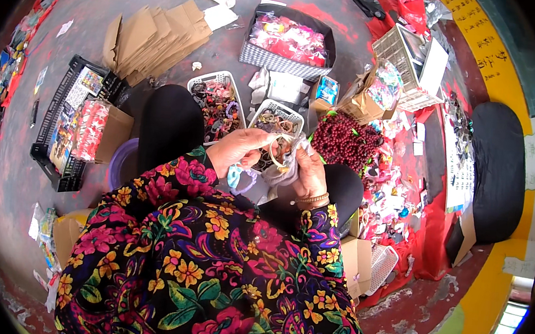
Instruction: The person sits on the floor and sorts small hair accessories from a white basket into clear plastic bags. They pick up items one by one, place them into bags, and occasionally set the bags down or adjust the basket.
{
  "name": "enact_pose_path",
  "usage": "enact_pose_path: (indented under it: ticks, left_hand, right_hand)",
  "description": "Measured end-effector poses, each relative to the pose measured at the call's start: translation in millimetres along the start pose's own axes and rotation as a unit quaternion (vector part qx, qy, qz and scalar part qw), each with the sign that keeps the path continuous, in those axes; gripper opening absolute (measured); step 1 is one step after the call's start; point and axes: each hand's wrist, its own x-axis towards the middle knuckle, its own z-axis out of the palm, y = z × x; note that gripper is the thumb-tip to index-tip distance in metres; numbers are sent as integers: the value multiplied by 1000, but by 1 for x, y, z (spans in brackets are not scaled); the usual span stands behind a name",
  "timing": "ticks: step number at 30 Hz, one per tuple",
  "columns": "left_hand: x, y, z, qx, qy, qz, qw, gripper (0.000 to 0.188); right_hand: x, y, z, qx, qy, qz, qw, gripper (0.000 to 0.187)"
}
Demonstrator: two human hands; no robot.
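My left hand (240,149) is closed, thumb and fingers pinching the edge of a thin cream-coloured ring-shaped band (274,157). My right hand (311,174), with a beaded bracelet at the wrist, closes on a crumpled greyish cloth-like piece (285,170) against the band's other side. A light-blue and lavender loop (242,184) shows below my left hand; I cannot tell whether it is held. Just beyond my hands stands a small white basket (301,120) of mixed bands. To its left is another white basket (242,109) full of dark and coloured hair ties.
A patterned box (270,61) of pink packets stands farther off. Flattened cardboard (157,43) lies far left, near a black crate (55,124). To the right are dark red beads (346,142), an open carton (361,105) and a cream crate (421,99).
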Motion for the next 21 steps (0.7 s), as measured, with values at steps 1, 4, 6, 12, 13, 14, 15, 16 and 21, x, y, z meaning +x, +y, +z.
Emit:
enact_pose_path:
  ticks: [1, 4, 6, 12, 13, 14, 15, 16, 21]
  left_hand:
    - [1, -4, -1, 13, -6, -6, 1000, 24]
    - [2, -11, 0, 54, -21, -13, 998, 26]
    - [4, -16, 1, 83, -5, -26, 996, 21]
    - [6, -20, -3, 106, 19, -2, 994, 25]
    - [3, -21, -5, 107, 22, -6, 994, 27]
    - [3, -18, -5, 113, 20, -3, 993, 29]
    - [2, -16, -3, 118, 18, 0, 993, 31]
    - [3, -18, -2, 98, 28, -13, 995, 36]
    - [3, -11, -4, 91, 50, 28, 994, 37]
  right_hand:
    - [0, 0, 0, 5, 31, -8, 999, 18]
    - [5, 2, 2, 6, 40, -39, 998, 20]
    - [4, 0, 9, -5, 60, -70, 996, 21]
    - [3, -1, 6, -32, 57, -42, 997, 17]
    - [1, 1, 7, -44, 69, -30, 996, 17]
    - [3, -1, 9, -59, 78, -26, 995, 17]
    - [3, -1, 10, -74, 87, -22, 993, 17]
    - [4, 3, 6, -56, 86, -33, 994, 16]
    - [5, 1, 6, -50, 107, -20, 993, 17]
